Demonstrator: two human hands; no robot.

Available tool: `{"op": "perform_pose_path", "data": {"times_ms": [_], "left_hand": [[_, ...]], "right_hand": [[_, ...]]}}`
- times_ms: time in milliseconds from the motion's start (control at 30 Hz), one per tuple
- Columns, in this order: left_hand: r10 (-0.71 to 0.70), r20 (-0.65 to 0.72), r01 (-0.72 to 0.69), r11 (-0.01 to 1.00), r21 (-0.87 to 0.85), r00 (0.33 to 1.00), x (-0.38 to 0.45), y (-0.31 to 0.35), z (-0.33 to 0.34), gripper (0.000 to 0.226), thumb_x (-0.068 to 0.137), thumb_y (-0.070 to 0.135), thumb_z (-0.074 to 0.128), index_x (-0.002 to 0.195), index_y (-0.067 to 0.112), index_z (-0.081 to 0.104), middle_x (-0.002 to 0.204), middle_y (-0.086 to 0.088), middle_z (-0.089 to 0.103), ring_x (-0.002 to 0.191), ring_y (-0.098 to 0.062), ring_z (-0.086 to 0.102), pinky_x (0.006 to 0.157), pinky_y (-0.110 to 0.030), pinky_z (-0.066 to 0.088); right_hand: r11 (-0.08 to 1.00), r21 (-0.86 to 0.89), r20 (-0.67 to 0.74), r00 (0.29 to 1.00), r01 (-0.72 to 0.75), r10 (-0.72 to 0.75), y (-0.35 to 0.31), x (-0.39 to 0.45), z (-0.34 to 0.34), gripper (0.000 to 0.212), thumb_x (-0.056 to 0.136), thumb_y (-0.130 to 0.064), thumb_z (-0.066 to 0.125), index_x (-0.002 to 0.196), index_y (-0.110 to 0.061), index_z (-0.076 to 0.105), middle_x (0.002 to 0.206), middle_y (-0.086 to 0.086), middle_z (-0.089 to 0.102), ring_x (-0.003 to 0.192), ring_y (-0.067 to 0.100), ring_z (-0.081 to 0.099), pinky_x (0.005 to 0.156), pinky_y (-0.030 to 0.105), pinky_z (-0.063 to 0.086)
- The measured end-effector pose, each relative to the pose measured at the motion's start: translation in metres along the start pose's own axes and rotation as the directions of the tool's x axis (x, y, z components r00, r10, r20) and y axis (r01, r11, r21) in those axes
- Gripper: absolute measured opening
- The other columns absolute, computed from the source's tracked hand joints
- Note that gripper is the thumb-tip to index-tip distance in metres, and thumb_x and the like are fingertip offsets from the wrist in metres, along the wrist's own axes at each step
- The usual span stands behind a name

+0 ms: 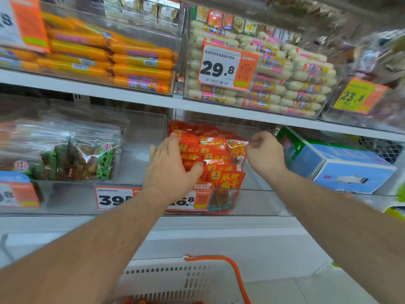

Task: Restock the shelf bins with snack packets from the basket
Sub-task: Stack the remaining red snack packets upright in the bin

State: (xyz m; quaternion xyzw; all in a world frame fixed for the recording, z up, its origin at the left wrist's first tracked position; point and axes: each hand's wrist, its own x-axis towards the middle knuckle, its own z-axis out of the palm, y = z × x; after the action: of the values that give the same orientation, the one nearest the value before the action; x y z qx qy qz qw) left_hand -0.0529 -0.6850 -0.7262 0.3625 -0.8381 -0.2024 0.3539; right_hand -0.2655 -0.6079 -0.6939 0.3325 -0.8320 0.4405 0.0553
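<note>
A clear shelf bin [258,202] on the lower shelf is packed with red snack packets [215,160]. My left hand [173,170] lies against the left side of the stack, fingers spread along the packets and thumb pressed to their front. My right hand [266,155] is at the stack's right side, its curled fingers pinching the top edge of one red packet [237,150]. The white basket [175,281] with an orange handle [236,275] sits below, with a few red packets [140,301] showing at its bottom edge.
To the left stands a clear bin of green-labelled bags [87,156]. A blue and green carton [341,165] lies to the right. The upper shelf holds bins of orange sausages [135,62] and white sausages [285,84]. Price tags [225,66] hang on the bin fronts.
</note>
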Motion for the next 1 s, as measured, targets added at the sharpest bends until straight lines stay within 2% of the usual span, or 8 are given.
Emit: {"op": "perform_pose_path", "data": {"times_ms": [100, 167, 233, 300, 433, 667, 833, 1000], "left_hand": [[0.088, -0.012, -0.087, 0.995, 0.055, 0.996, -0.006, 0.004, -0.018, 0.076, 0.086, 0.048, 0.054, 0.148, 0.011, 0.028, 0.16, -0.008, 0.022, 0.147, -0.023, 0.02, 0.121, -0.04, -0.002], [0.221, -0.03, -0.215, 0.968, 0.127, 0.975, -0.021, 0.003, -0.03, 0.075, 0.078, 0.047, 0.049, 0.14, 0.006, 0.041, 0.15, -0.014, 0.037, 0.139, -0.029, 0.035, 0.121, -0.049, 0.015], [0.308, 0.005, -0.305, 0.94, 0.152, 0.951, -0.046, -0.005, -0.037, 0.069, 0.072, 0.046, 0.046, 0.128, 0.006, 0.053, 0.133, -0.014, 0.051, 0.119, -0.035, 0.053, 0.103, -0.052, 0.042], [0.292, 0.153, -0.317, 0.931, 0.183, 0.944, -0.077, -0.017, -0.04, 0.063, 0.071, 0.047, 0.043, 0.121, 0.012, 0.057, 0.121, -0.008, 0.055, 0.106, -0.033, 0.058, 0.09, -0.045, 0.049], [0.047, 0.481, -0.213, 0.93, 0.298, 0.875, -0.121, -0.043, -0.048, 0.037, 0.086, 0.038, 0.054, 0.121, 0.025, 0.056, 0.122, 0.004, 0.058, 0.108, -0.022, 0.057, 0.088, -0.033, 0.047], [-0.176, 0.755, -0.209, 0.899, 0.384, 0.632, -0.16, -0.086, -0.037, 0.024, 0.09, 0.036, 0.053, 0.114, 0.032, 0.056, 0.119, 0.004, 0.06, 0.107, -0.02, 0.056, 0.089, -0.035, 0.048], [-0.209, 0.797, -0.192, 0.907, 0.375, 0.566, -0.166, -0.096, -0.023, 0.02, 0.088, 0.035, 0.054, 0.107, 0.032, 0.058, 0.112, 0.0, 0.063, 0.1, -0.023, 0.058, 0.079, -0.031, 0.047], [-0.212, 0.83, -0.192, 0.916, 0.353, 0.516, -0.164, -0.101, -0.009, 0.009, 0.089, 0.034, 0.053, 0.095, 0.027, 0.056, 0.091, 0.005, 0.058, 0.08, -0.016, 0.056, 0.065, -0.031, 0.045]], "right_hand": [[0.98, 0.074, -0.008, 0.983, 0.184, -0.183, -0.025, -0.04, -0.009, 0.016, 0.082, -0.014, 0.06, 0.094, -0.025, 0.061, 0.091, -0.003, 0.065, 0.088, 0.019, 0.063, 0.081, 0.029, 0.05], [0.938, 0.074, -0.042, 0.941, 0.339, -0.336, -0.037, -0.069, -0.008, 0.014, 0.081, -0.011, 0.062, 0.088, -0.023, 0.062, 0.082, -0.006, 0.063, 0.075, 0.013, 0.057, 0.075, 0.024, 0.046], [0.877, 0.094, -0.047, 0.882, 0.472, -0.469, -0.044, -0.099, 0.002, 0.011, 0.079, -0.007, 0.064, 0.085, -0.016, 0.065, 0.078, -0.008, 0.06, 0.067, 0.007, 0.048, 0.068, 0.017, 0.038], [0.84, 0.133, -0.005, 0.848, 0.525, -0.53, -0.042, -0.128, 0.018, 0.009, 0.077, -0.007, 0.062, 0.082, -0.014, 0.066, 0.076, -0.008, 0.058, 0.065, 0.005, 0.045, 0.064, 0.016, 0.037], [0.81, 0.168, 0.173, 0.792, 0.562, -0.585, -0.018, -0.179, 0.061, 0.005, 0.078, -0.005, 0.062, 0.082, -0.006, 0.065, 0.078, 0.005, 0.064, 0.064, 0.013, 0.047, 0.062, 0.023, 0.037], [0.91, -0.062, 0.678, 0.686, 0.41, -0.263, 0.057, -0.243, 0.131, 0.007, 0.083, -0.015, 0.058, 0.086, -0.013, 0.065, 0.088, 0.006, 0.067, 0.082, 0.028, 0.061, 0.073, 0.041, 0.051], [0.912, -0.318, 0.791, 0.603, 0.257, 0.105, 0.108, -0.28, 0.15, 0.015, 0.091, -0.025, 0.055, 0.099, -0.016, 0.065, 0.099, 0.008, 0.068, 0.093, 0.028, 0.063, 0.071, 0.028, 0.04], [0.894, -0.446, 0.774, 0.52, 0.042, 0.362, 0.157, -0.309, 0.175, 0.03, 0.085, -0.034, 0.061, 0.11, -0.019, 0.066, 0.105, 0.008, 0.071, 0.092, 0.026, 0.066, 0.067, 0.026, 0.047]]}}
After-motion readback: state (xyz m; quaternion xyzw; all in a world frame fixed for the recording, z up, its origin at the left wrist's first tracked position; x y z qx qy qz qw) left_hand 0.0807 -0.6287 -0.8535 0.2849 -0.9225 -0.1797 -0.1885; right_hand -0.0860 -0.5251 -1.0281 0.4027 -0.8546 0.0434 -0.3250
